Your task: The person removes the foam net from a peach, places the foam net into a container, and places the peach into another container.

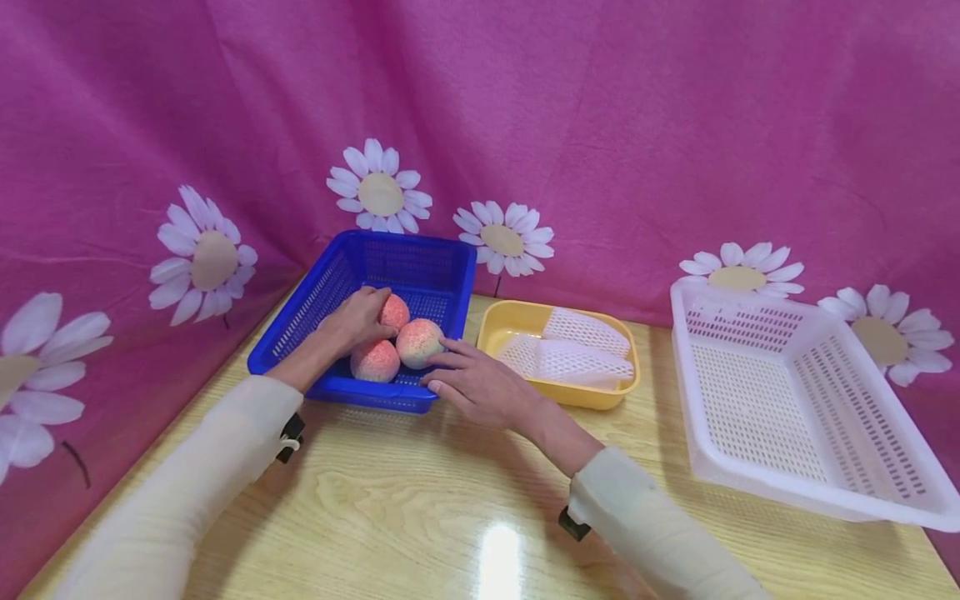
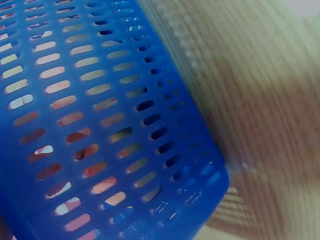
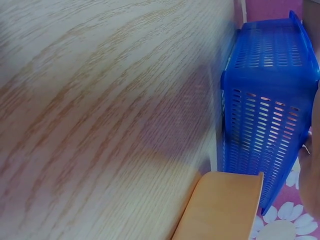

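Note:
Three round, pink-speckled peaches lie inside the blue basket [image 1: 442,250] in the head view. My left hand [image 1: 352,321] reaches over the basket's left side and grips the back peach [image 1: 394,312], fingers over its far side and thumb in front. Close beside it are the front peach [image 1: 375,362] and the right peach [image 1: 420,342]. With fingers stretched over the right front corner, my right hand [image 1: 483,383] touches the right side of that right peach. Both wrist views look mainly at the outside of the slotted blue basket [image 2: 75,105], [image 3: 265,120].
A yellow tray [image 1: 487,333] with several white foam net sleeves [image 1: 581,358] stands just right of the blue basket. Farther right is a white slotted basket [image 1: 697,450]. All rest on a wood-grain table [image 1: 375,508] before a magenta daisy-print cloth [image 1: 600,150].

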`<action>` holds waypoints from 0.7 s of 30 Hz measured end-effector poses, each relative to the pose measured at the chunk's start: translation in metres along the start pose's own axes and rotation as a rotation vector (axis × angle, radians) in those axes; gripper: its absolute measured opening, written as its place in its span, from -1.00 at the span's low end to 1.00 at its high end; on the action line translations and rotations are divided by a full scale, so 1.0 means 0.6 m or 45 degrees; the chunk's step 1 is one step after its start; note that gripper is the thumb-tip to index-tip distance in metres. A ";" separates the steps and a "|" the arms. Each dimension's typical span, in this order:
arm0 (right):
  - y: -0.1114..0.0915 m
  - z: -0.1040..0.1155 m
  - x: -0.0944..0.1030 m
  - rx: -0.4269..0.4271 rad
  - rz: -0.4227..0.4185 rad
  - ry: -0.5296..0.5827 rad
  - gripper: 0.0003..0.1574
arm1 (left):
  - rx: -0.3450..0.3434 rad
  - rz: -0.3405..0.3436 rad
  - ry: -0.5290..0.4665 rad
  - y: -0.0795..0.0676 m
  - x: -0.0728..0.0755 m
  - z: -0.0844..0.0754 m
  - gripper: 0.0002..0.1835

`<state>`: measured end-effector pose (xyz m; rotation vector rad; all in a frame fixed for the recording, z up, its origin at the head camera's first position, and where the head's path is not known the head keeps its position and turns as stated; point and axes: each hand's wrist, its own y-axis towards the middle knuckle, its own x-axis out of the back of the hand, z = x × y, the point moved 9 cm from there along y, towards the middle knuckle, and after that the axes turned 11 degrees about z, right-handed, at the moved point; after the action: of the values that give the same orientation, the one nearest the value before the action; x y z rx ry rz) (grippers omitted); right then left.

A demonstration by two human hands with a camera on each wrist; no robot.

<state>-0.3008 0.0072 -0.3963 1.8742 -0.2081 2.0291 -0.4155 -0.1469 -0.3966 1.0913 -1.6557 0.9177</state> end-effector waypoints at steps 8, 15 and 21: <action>-0.001 0.002 0.002 0.001 -0.001 -0.019 -0.60 | -0.031 0.030 -0.025 0.012 -0.001 -0.006 -0.24; 0.000 0.004 0.004 0.009 0.005 -0.028 -0.61 | -0.015 0.098 -0.046 0.021 -0.008 -0.002 -0.25; -0.001 0.002 0.004 -0.015 0.026 -0.036 -0.59 | 0.026 0.162 -0.086 0.026 -0.017 0.002 -0.23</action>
<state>-0.2996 0.0077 -0.3940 1.9021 -0.2469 2.0110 -0.4287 -0.1405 -0.4081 1.0501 -1.7919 0.9902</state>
